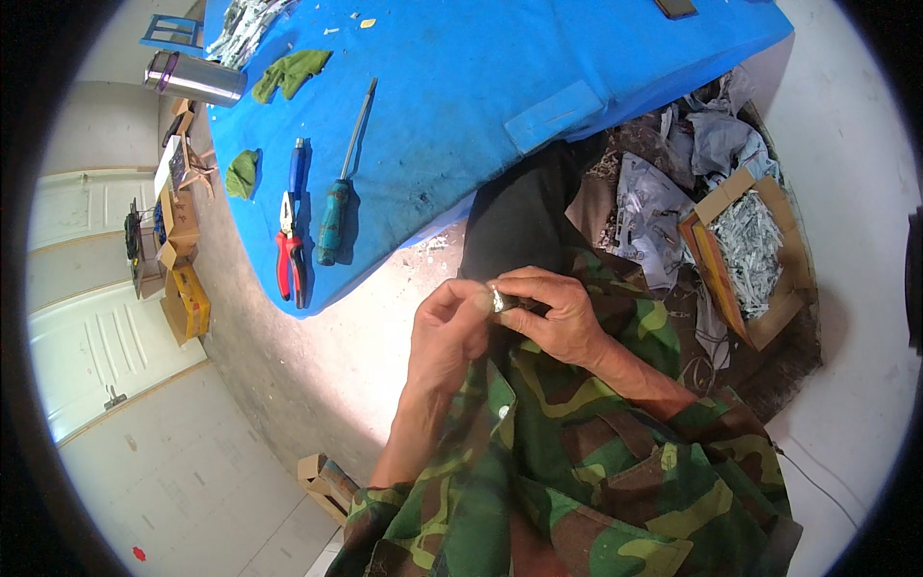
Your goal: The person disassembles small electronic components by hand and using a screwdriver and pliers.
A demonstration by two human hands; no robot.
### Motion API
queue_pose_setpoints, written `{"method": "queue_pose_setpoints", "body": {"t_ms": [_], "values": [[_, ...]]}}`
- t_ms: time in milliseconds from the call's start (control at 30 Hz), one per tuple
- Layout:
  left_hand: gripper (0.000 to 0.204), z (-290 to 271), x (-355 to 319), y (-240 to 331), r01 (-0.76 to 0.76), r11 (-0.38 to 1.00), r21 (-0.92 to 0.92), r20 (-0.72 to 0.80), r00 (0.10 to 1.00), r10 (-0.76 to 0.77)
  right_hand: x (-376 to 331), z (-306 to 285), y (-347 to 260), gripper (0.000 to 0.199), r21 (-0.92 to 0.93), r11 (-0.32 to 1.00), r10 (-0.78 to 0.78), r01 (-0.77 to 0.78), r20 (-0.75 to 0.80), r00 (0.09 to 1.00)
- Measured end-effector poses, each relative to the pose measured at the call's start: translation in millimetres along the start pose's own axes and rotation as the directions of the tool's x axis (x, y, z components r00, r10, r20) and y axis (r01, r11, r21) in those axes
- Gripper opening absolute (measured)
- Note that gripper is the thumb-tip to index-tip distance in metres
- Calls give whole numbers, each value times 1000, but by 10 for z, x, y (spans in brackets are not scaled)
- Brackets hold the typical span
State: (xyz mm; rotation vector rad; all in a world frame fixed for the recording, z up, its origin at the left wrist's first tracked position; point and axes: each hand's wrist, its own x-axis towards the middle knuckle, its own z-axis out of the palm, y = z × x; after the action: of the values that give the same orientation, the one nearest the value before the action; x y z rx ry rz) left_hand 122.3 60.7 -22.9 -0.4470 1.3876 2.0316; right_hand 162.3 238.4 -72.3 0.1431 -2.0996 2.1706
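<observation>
In front of my lap, both hands meet at a small shiny metal piece [498,300], too small to name more closely. My left hand [448,322] pinches it from the left between thumb and fingertips. From the other side my right hand [556,313] grips it with thumb and forefinger. On the blue-covered table ahead lie pliers [289,252] with red and black handles. A screwdriver [333,216] with a teal handle rests to their right. Just beyond the pliers is a slim blue tool [297,165] whose kind I cannot make out.
Green cloth gloves or rags [290,75] and a steel flask [195,79] are at the table's far left. At right, an open carton [764,260] holds many small silvery pieces, beside grey plastic bags [654,207]. Cartons [185,306] line the left wall.
</observation>
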Motion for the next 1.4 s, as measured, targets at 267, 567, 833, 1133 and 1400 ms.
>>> {"method": "queue_pose_setpoints", "body": {"t_ms": [267,567,833,1133,1400], "values": [[15,29,21,9,13,999,-37,37,999,-11,13,-31,-50,33,57,997,60,-60,12,998],[20,207,33,82,-253,916,311,-27,961,275,53,-170,-47,34,632,689,506,-356,-68,860],[32,345,10,-45,-436,498,750,202,867,455,70,-186,8,32,855,482,489,-191,-82,869],[26,327,21,48,-525,210,825,353,768,535,76,-298,-82,36,694,640,448,-330,12,894],[28,293,29,110,-576,135,806,406,704,583,180,-484,-348,38,-96,991,93,-92,8,996]]}}
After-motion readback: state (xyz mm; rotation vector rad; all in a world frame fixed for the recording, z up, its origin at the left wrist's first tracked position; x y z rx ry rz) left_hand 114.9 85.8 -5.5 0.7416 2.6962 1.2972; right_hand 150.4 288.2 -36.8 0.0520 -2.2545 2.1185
